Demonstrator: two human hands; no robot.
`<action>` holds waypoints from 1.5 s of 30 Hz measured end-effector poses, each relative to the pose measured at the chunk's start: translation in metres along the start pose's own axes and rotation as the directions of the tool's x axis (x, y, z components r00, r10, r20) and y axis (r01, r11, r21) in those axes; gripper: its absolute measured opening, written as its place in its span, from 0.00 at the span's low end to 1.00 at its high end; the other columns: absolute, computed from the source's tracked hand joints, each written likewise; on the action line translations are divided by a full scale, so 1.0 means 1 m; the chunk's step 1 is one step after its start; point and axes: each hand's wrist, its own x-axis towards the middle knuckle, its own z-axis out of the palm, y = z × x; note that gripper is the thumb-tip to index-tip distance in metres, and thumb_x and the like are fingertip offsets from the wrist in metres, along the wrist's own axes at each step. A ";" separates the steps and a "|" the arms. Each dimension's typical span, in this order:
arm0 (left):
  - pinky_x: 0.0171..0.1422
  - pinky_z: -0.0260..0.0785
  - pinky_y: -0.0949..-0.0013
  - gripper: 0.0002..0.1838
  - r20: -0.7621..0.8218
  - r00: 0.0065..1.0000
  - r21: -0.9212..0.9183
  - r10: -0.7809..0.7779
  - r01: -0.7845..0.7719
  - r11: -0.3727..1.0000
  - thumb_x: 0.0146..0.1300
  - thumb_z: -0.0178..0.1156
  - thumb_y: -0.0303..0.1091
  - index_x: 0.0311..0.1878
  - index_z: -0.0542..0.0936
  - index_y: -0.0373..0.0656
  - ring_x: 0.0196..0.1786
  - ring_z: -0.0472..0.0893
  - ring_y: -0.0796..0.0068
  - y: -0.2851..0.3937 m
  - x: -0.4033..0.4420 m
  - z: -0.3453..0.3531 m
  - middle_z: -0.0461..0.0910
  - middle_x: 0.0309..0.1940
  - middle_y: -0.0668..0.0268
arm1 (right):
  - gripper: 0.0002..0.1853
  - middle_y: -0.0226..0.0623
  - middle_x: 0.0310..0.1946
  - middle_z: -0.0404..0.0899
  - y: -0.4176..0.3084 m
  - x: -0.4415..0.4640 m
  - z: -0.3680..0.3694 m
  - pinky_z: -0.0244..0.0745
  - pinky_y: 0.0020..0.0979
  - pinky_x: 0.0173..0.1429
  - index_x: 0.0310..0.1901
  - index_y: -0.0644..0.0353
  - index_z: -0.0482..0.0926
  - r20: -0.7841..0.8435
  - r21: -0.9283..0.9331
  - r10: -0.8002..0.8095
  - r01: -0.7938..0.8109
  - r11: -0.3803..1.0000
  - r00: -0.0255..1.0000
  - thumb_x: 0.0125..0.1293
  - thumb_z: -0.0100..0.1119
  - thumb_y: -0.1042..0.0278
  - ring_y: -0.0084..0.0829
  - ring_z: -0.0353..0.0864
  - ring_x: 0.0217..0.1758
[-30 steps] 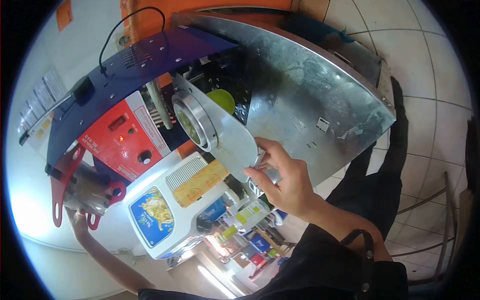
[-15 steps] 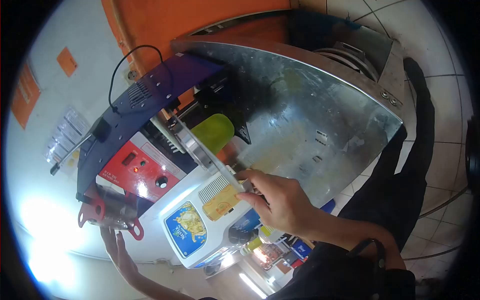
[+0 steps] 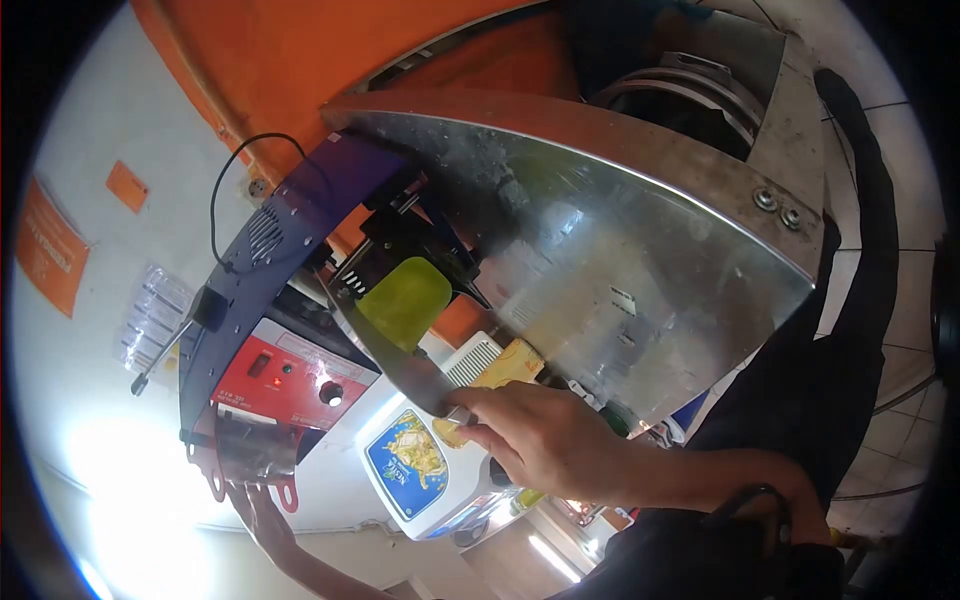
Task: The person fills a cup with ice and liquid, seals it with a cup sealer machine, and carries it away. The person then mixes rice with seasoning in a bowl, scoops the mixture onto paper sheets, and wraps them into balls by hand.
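My right hand pinches the end of a flat metal plate, which is seen nearly edge-on and reaches into the sealing machine. Behind the plate is a yellow-green cup-like object. At the lower left, my left hand has its fingers stretched out just under a clear roll-like part with red end pieces; whether they touch it cannot be made out. The machine has a red control panel with a black knob and a lit red light, under a dark blue cover.
A broad metal counter lies right of the machine. Next to the machine stands a white dispenser with a blue label. A black cable loops near the wall. A round metal rim shows at the upper right.
The plate has swung to a more edge-on view, with my right hand still on its end, and the green object shows more. My left hand remains by the clear part. The camera view has shifted.
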 end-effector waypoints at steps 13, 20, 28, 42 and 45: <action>0.79 0.42 0.36 0.65 -0.281 0.902 0.462 0.328 -0.173 0.870 0.52 0.46 0.86 0.80 0.46 0.43 0.81 0.48 0.47 -0.009 -0.034 -0.016 0.49 0.79 0.51 | 0.14 0.48 0.22 0.80 0.018 0.100 0.051 0.76 0.45 0.32 0.28 0.63 0.76 -0.163 -0.470 0.112 -0.177 0.865 0.980 0.65 0.65 0.62 0.51 0.82 0.28; 0.80 0.37 0.36 0.62 -0.380 0.895 0.148 0.234 -0.191 0.970 0.53 0.55 0.79 0.80 0.47 0.45 0.81 0.47 0.47 -0.050 -0.045 -0.036 0.51 0.78 0.50 | 0.13 0.44 0.28 0.85 0.019 0.141 0.065 0.78 0.36 0.36 0.42 0.63 0.82 0.022 -0.600 0.106 -0.072 0.797 0.994 0.67 0.64 0.60 0.35 0.86 0.31; 0.82 0.42 0.50 0.75 -0.418 0.896 -0.127 0.150 -0.222 0.967 0.28 0.83 0.53 0.78 0.48 0.34 0.80 0.50 0.44 -0.020 -0.036 -0.033 0.48 0.79 0.46 | 0.24 0.38 0.28 0.83 -0.175 0.188 -0.053 0.78 0.25 0.33 0.50 0.66 0.79 -0.003 -0.583 0.458 -0.374 0.721 0.889 0.78 0.47 0.49 0.24 0.83 0.29; 0.66 0.59 0.44 0.33 -0.478 0.873 0.134 0.097 -0.036 0.990 0.53 0.65 0.34 0.66 0.73 0.48 0.58 0.74 0.51 -0.001 0.036 0.041 0.75 0.56 0.55 | 0.34 0.22 0.12 0.60 -0.262 0.269 0.322 0.55 0.24 0.22 0.13 0.52 0.61 0.683 -0.009 -0.410 0.568 0.823 0.604 0.76 0.44 0.41 0.19 0.60 0.14; 0.66 0.58 0.44 0.32 -0.462 0.887 0.067 0.031 -0.001 0.998 0.51 0.67 0.35 0.64 0.77 0.52 0.58 0.74 0.52 0.004 0.034 0.038 0.75 0.56 0.56 | 0.32 0.27 0.10 0.69 -0.234 0.219 0.222 0.65 0.26 0.25 0.10 0.52 0.71 0.713 0.313 -0.609 0.620 0.720 0.347 0.72 0.54 0.44 0.25 0.71 0.13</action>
